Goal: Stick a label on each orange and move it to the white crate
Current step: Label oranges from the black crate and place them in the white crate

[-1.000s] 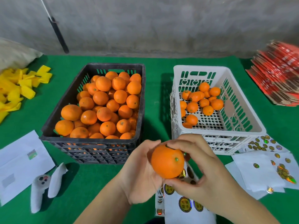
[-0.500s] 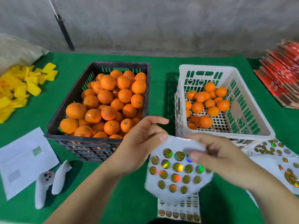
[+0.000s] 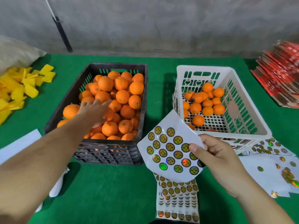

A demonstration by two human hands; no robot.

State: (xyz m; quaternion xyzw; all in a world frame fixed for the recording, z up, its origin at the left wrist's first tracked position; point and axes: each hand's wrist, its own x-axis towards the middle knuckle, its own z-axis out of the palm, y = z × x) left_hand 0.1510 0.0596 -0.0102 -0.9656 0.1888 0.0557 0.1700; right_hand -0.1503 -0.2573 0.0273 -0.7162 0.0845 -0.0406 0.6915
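A black crate (image 3: pixel 116 65) at centre left is piled with unlabelled oranges (image 3: pixel 122 96). My left hand (image 3: pixel 94 109) reaches into it, fingers spread and lying on top of the fruit, not closed around any of them. To the right, the white crate (image 3: pixel 203 68) holds several oranges (image 3: pixel 207 102), some with a visible label. In front of that crate my right hand (image 3: pixel 213 155) pinches a white sheet of round gold holographic labels (image 3: pixel 169 151), thumb on its face, holding it tilted above the table.
More label sheets (image 3: pixel 178 199) lie stacked on the green cloth below the held sheet, and partly used sheets (image 3: pixel 268 168) lie at the right. Yellow pieces (image 3: pixel 17 88) are heaped at the left. Red packaging (image 3: pixel 283 78) is stacked at the far right. White paper (image 3: pixel 19 143) lies under my left arm.
The orange held in both hands a second ago is gone from them. My left hand left the label sheet and reached forward into the black crate. My right hand keeps the sheet.
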